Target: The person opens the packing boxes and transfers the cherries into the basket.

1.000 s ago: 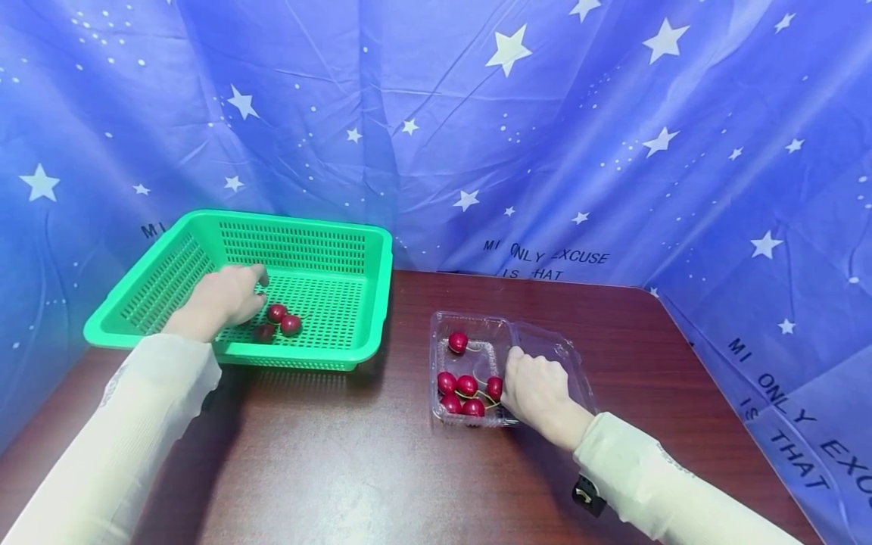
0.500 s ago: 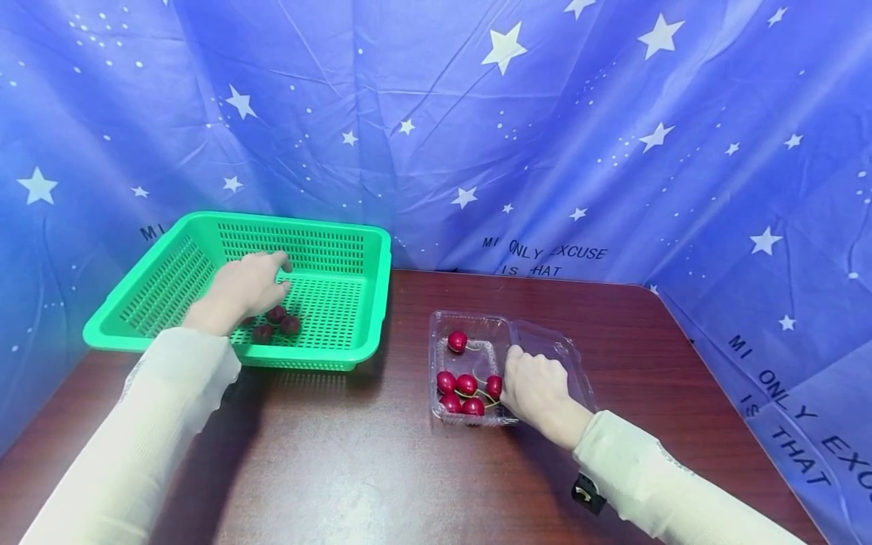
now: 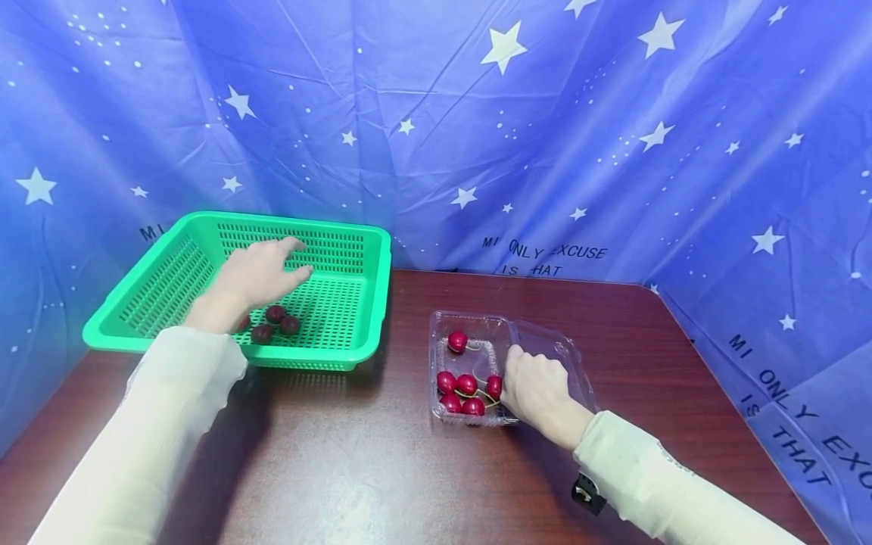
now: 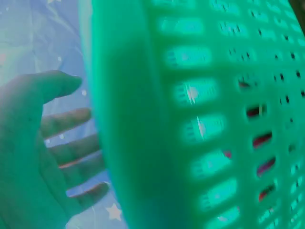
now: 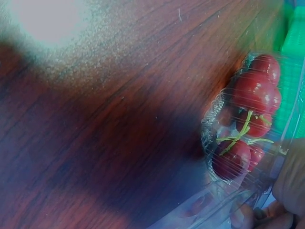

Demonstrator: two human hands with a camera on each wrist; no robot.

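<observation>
My left hand [image 3: 257, 274] hovers over the green slotted basket [image 3: 293, 354], its fingers spread and holding nothing. Several dark red cherries [image 3: 289, 325] lie on the basket floor below, partly behind the hand. In the left wrist view the same hand [image 4: 40, 148] shows relaxed fingers beside the basket's rim. On the right, my right hand [image 3: 541, 393] grips the side edge of a clear plastic clamshell box [image 3: 470, 316] whose lid is folded out. Several red cherries [image 3: 466, 385] with green stems sit inside it, most near the front. The right wrist view shows curled fingers [image 5: 281, 223] at the box edge.
Both containers stand on a dark reddish-brown wooden table [image 3: 354, 454], the basket at the back left. A blue curtain [image 3: 436, 151] with white stars hangs behind the table and along its right side.
My left hand has risen from near the cherries in the basket and moved right, its fingers spreading. More cherries show beneath it. My right hand stays on the box.
</observation>
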